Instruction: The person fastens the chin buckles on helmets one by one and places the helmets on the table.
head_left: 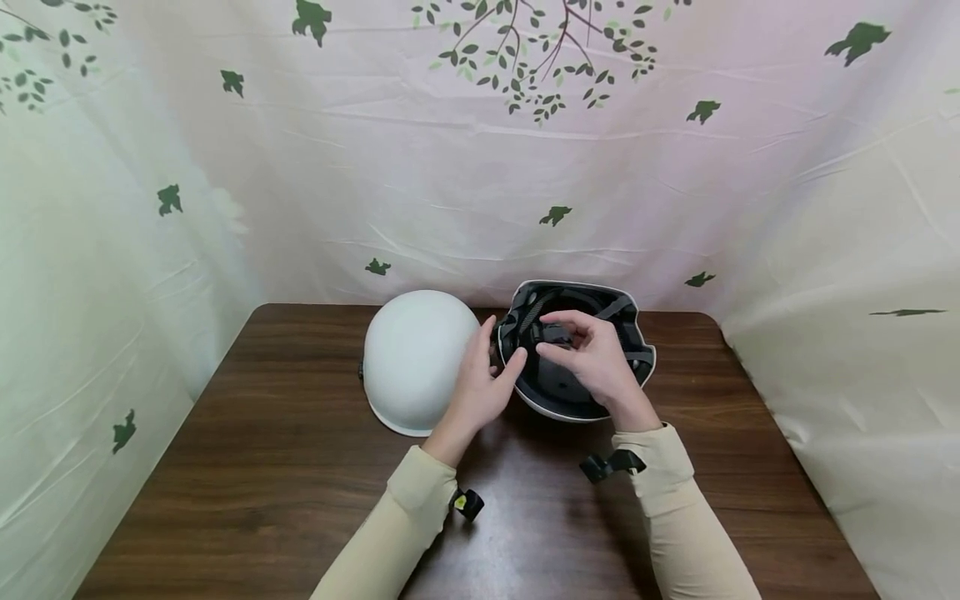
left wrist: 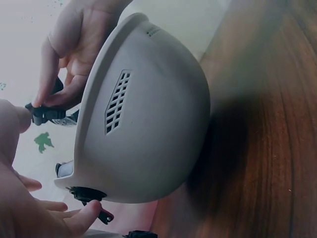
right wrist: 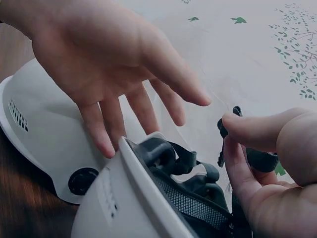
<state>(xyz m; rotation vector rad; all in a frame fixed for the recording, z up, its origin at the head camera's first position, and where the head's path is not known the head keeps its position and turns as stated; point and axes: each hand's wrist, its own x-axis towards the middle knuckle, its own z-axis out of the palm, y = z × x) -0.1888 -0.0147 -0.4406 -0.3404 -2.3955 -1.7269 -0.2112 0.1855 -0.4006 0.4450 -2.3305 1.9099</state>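
Note:
A white helmet (head_left: pixel 558 385) lies upside down on the table, its dark lining and grey straps facing up. Over its opening, my right hand (head_left: pixel 596 362) pinches a black strap buckle (left wrist: pixel 44 114) between thumb and fingertips. My left hand (head_left: pixel 480 379) is at the helmet's left rim, fingers extended and spread. In the left wrist view, one of its fingertips reaches the black clip (left wrist: pixel 105 214) at the rim; whether it presses there I cannot tell. A second white helmet (head_left: pixel 420 358) rests dome up, just left of the left hand.
Both helmets stand near the back edge of the dark wooden table (head_left: pixel 255 467). A pale curtain (head_left: pixel 465 192) with leaf and bird prints hangs behind and around it. Each wrist wears a small black camera mount (head_left: pixel 611 464).

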